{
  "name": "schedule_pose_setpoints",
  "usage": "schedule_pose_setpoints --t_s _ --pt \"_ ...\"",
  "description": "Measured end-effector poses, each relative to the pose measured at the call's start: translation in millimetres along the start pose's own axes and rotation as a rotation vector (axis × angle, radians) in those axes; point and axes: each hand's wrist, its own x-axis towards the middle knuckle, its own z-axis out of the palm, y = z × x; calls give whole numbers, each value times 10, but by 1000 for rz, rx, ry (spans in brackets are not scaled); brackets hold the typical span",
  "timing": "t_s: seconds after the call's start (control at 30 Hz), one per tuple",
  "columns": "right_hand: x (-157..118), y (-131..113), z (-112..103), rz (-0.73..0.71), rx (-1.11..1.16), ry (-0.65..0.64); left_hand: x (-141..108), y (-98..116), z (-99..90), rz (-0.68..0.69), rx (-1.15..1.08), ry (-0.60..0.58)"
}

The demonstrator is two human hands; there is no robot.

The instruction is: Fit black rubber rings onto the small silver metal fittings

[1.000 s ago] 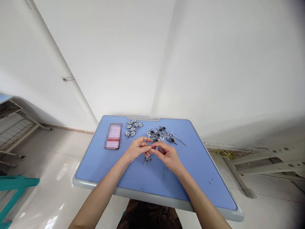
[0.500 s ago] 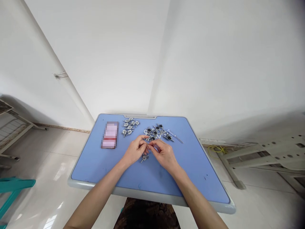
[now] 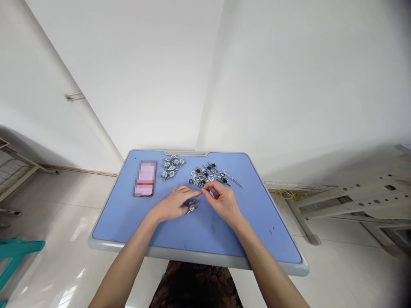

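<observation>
My left hand [image 3: 174, 202] is open above the blue table, thumb and fingers apart, its fingertips reaching towards my right hand. My right hand [image 3: 222, 199] is closed in a pinch of thumb and forefinger; whatever lies between them is too small to make out. Between the hands, by my left thumb, a small silvery metal part [image 3: 192, 206] rests on the tabletop. Just beyond the fingers lies a loose pile of metal parts with black round pieces [image 3: 206, 174]. A group of similar silvery metal parts [image 3: 171, 165] sits farther left.
A phone [image 3: 145, 179] with a blurred screen lies at the left of the blue table [image 3: 218, 239]. Thin clear rods [image 3: 233, 179] lie right of the pile. A white wall [image 3: 167, 77] stands behind. A teal stool [image 3: 21, 252] is at lower left, and a metal frame [image 3: 346, 205] at right.
My left hand has come away from the pinch, moving left and opening out. My right hand stays pinched near the pile. The view has shifted slightly.
</observation>
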Motion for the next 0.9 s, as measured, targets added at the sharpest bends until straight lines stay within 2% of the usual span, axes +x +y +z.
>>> schedule_pose_setpoints --t_s 0.13,0.27,0.47,0.6,0.77,0.9 --pt "36 30 -23 48 3 58 3 -24 39 32 104 -88" --pt "34 57 -45 55 9 69 7 -38 81 42 139 -20" --pt "-61 39 -98 -17 12 -145 -20 8 143 27 182 53" --pt "-92 30 -147 -46 -22 -219 -14 20 190 10 221 81" --pt "-90 -6 -231 -108 -64 -290 -18 38 224 -23 298 52" --pt "-142 26 -252 -210 -104 -365 -33 90 228 -49 350 19"
